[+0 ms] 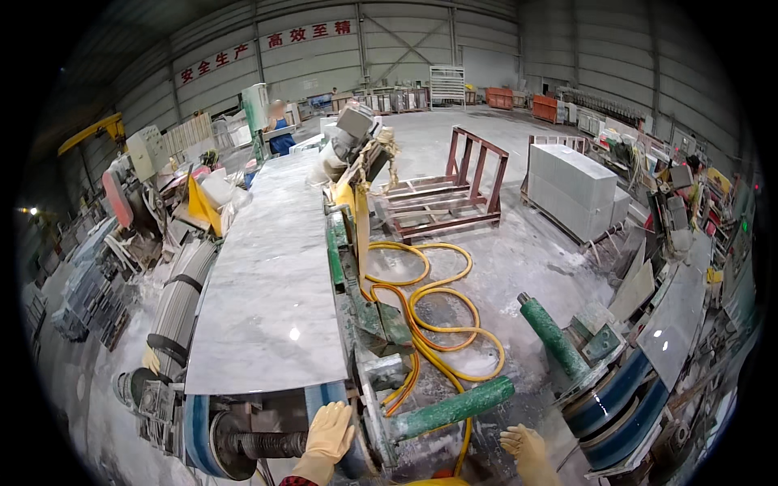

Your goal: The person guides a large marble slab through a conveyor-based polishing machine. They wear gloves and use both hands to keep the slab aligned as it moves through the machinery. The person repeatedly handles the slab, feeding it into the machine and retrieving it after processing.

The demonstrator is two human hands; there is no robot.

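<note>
A long, pale grey-veined stone slab [263, 275] lies flat on a belt conveyor and stretches away in front of me. My left hand [327, 437], in a cream rubber glove, is by the slab's near right corner, over the blue conveyor belt [319, 395]. Its fingers are stretched forward and it holds nothing visible. To the right, my right hand [525, 447], gloved the same way, hangs in the gap beside a green roller [458, 407]. Its fingers are loosely bent and apart, with nothing seen in them.
A yellow hose [494, 356] lies looped on the wet floor. Beyond it stand a dark red metal rack [478, 194] and stacked grey blocks [571, 190]. A second conveyor with a slab [677, 324] is at right. A person [280, 134] stands near the slab's far end.
</note>
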